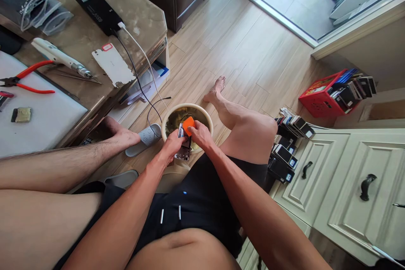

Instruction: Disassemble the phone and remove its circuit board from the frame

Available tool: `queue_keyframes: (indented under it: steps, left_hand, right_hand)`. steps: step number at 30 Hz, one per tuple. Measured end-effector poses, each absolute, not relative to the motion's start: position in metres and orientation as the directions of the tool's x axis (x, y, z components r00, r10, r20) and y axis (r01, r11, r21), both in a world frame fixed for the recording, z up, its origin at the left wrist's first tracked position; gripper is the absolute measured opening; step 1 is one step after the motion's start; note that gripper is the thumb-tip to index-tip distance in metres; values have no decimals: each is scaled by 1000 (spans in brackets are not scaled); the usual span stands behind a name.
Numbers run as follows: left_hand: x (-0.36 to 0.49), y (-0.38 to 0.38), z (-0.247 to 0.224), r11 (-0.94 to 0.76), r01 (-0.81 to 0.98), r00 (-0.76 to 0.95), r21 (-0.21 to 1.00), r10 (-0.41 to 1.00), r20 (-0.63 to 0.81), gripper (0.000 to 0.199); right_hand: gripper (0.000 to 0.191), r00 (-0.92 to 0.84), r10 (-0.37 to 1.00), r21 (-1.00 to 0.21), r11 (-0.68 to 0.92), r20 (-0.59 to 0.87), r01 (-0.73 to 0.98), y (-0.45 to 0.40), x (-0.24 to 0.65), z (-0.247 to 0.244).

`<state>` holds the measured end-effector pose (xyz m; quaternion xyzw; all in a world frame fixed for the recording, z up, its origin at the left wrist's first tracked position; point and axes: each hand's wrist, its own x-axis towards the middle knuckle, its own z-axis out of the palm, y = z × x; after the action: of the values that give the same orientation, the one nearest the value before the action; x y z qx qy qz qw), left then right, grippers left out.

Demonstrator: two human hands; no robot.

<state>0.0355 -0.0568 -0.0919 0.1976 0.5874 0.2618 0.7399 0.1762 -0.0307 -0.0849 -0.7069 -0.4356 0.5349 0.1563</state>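
Observation:
My left hand (173, 143) is closed around an opened smartphone (184, 152), whose inner frame and circuit parts show. Pinched in my right hand (202, 136) is a small orange plastic card (189, 126) with rounded corners. The card lies against or just over the phone's upper end; I cannot tell whether it touches. Both hands are above a round cream-rimmed bin (207, 114), which has crumpled yellowish and dark scraps inside.
On the left table (136, 8) lie a power bank (95, 8) with two cables, a white panel (113, 65), a pen-shaped electric screwdriver (61, 57) and red-handled pliers (34, 69). Stacked phones (284, 152) and a red box (322, 93) stand right. A slipper (144, 139) is beside the bin.

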Motion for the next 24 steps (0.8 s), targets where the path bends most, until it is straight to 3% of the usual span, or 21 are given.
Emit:
queue_keyframes:
  steps: [5,11,20,24]
  left_hand:
    - [36,-58,-91,813,-144,214,564,582,-784,10]
    - [35,-57,-95,864,-101,265,494,502,-823,19]
    - [43,-59,-97,893,-81,317,444,445,-838,23]
    - [45,-61,-101,884,-141,314,446,467,-827,25]
  right_hand:
    - [27,-64,633,-619,-723,-772,307,-32,172,-92]
    - [26,-101,555,-560,-785,-826,264,-33,176,-98]
    - [30,124,588,-528,-786,-799,321,-35,173,-115]
    - [30,127,591,-532,-785,-796,317,-34,168,-118]
